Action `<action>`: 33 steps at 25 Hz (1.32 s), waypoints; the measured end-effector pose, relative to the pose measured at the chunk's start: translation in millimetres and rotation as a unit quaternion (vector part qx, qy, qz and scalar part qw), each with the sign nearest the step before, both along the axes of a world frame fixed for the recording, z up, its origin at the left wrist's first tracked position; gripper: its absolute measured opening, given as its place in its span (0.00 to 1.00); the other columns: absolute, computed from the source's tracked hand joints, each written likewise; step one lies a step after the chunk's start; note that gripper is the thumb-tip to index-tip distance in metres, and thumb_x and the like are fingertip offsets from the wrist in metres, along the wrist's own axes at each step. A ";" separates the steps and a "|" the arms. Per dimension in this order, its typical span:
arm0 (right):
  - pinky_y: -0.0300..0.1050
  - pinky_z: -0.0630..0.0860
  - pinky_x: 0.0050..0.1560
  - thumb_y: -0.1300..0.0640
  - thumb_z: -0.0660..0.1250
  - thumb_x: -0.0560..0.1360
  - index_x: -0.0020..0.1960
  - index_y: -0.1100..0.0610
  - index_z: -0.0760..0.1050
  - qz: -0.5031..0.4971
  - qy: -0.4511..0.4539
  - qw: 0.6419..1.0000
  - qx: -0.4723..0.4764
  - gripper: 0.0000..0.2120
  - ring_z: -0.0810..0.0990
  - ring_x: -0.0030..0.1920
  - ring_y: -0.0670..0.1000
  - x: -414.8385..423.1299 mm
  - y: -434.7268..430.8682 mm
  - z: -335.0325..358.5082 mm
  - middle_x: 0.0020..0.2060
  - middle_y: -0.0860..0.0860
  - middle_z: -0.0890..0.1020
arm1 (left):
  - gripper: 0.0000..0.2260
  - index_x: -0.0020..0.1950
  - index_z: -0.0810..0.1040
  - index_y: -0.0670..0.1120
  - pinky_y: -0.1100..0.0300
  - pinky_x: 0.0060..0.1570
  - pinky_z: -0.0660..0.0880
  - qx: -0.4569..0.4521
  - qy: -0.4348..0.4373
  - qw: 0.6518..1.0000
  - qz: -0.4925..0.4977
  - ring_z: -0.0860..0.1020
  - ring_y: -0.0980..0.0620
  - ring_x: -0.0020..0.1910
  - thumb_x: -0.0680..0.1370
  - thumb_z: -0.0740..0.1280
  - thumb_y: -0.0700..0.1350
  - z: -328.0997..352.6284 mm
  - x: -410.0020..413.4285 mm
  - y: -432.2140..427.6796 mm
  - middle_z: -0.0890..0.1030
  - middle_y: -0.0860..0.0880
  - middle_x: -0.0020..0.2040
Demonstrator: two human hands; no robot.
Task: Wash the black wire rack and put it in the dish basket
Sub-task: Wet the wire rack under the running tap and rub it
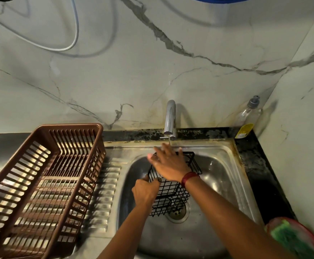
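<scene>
— Steel all round: the sink (218, 165) holds the black wire rack (173, 191) under the tap (170, 116). Our left hand (145, 191) grips its near-left corner, and our right hand (168, 163) lies on top, fingers spread straight.
— Its long axis?
— Drain to tap, we judge. The brown dish basket (68, 125) sits to the left, nearer our left hand. We see only slats inside.

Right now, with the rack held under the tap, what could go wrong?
1. Only the left hand grips the black wire rack, at one edge, while the right hand lies open on top. The wet wire may slip and drop into the sink.
2. The tap gives only a thin stream, so parts of the rack may not get rinsed.
3. The right hand's fingers lie across the open wire and could catch in the grid.
</scene>
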State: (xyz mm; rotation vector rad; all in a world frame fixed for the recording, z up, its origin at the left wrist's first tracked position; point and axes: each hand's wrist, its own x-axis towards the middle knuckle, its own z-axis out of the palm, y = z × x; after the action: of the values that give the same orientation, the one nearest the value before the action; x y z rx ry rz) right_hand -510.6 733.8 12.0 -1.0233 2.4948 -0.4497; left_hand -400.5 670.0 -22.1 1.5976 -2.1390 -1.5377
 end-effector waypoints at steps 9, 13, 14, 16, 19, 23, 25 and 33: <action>0.59 0.65 0.70 0.38 0.44 0.80 0.74 0.52 0.61 -0.118 -0.094 0.986 -0.070 0.29 0.65 0.71 0.56 -25.2 42.4 -18.0 0.73 0.55 0.65 | 0.13 0.50 0.87 0.48 0.47 0.36 0.84 0.120 0.056 0.987 0.093 0.85 0.40 0.39 0.67 0.76 0.50 -16.9 19.7 -15.0 0.87 0.41 0.43; 0.50 0.62 0.64 0.44 0.50 0.82 0.64 0.56 0.70 -0.236 -0.372 0.847 -0.297 0.21 0.73 0.59 0.49 -15.5 69.8 -21.3 0.58 0.54 0.77 | 0.06 0.54 0.84 0.44 0.53 0.35 0.79 0.191 0.096 0.972 0.100 0.82 0.43 0.35 0.79 0.69 0.41 -5.9 26.9 -15.8 0.87 0.43 0.43; 0.50 0.60 0.64 0.43 0.49 0.82 0.62 0.56 0.72 -0.249 -0.380 0.829 -0.325 0.22 0.74 0.58 0.49 -12.0 71.5 -25.4 0.57 0.55 0.78 | 0.07 0.55 0.83 0.41 0.54 0.34 0.79 0.204 0.099 0.970 0.086 0.81 0.45 0.32 0.80 0.67 0.39 -5.2 28.5 -15.7 0.86 0.43 0.40; 0.50 0.60 0.63 0.41 0.50 0.81 0.55 0.56 0.73 -0.273 -0.389 0.800 -0.366 0.22 0.76 0.55 0.52 -5.7 68.8 -27.8 0.51 0.57 0.79 | 0.10 0.59 0.81 0.37 0.52 0.37 0.79 0.231 0.104 0.966 0.056 0.80 0.44 0.34 0.82 0.65 0.40 -2.7 33.1 -15.3 0.85 0.42 0.41; 0.50 0.61 0.58 0.37 0.53 0.78 0.44 0.52 0.70 -0.287 -0.383 0.793 -0.376 0.19 0.74 0.50 0.52 -7.2 57.8 -14.0 0.44 0.54 0.74 | 0.17 0.63 0.80 0.40 0.46 0.52 0.79 0.288 0.128 0.949 0.017 0.82 0.39 0.50 0.83 0.64 0.52 3.1 42.8 -17.7 0.85 0.38 0.54; 0.52 0.63 0.64 0.33 0.53 0.75 0.55 0.50 0.72 -0.274 -0.397 0.787 -0.385 0.23 0.71 0.57 0.53 -14.2 44.4 -5.2 0.52 0.50 0.72 | 0.26 0.74 0.70 0.46 0.46 0.56 0.75 0.277 0.123 0.953 0.012 0.76 0.36 0.65 0.85 0.49 0.60 2.7 44.0 -36.2 0.77 0.37 0.69; 0.52 0.66 0.64 0.35 0.51 0.77 0.58 0.48 0.72 -0.281 -0.388 0.778 -0.406 0.22 0.71 0.53 0.51 -15.4 40.5 -4.0 0.48 0.48 0.71 | 0.25 0.70 0.72 0.48 0.49 0.53 0.76 0.184 0.090 0.979 -0.013 0.77 0.40 0.59 0.85 0.47 0.60 13.2 33.9 -33.6 0.79 0.40 0.65; 0.40 0.63 0.40 0.36 0.49 0.79 0.37 0.48 0.63 -0.302 -0.394 0.765 -0.411 0.19 0.63 0.34 0.45 -11.7 36.4 5.6 0.32 0.46 0.64 | 0.31 0.77 0.63 0.44 0.49 0.63 0.69 -0.226 0.046 0.969 -0.088 0.72 0.45 0.62 0.79 0.66 0.57 80.4 -0.5 -4.1 0.73 0.42 0.67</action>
State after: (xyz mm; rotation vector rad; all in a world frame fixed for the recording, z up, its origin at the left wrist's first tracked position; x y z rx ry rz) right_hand -522.4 770.3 17.6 -0.0808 1.7140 -1.8403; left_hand -401.0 665.9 58.2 1.1925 -2.4033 -1.0220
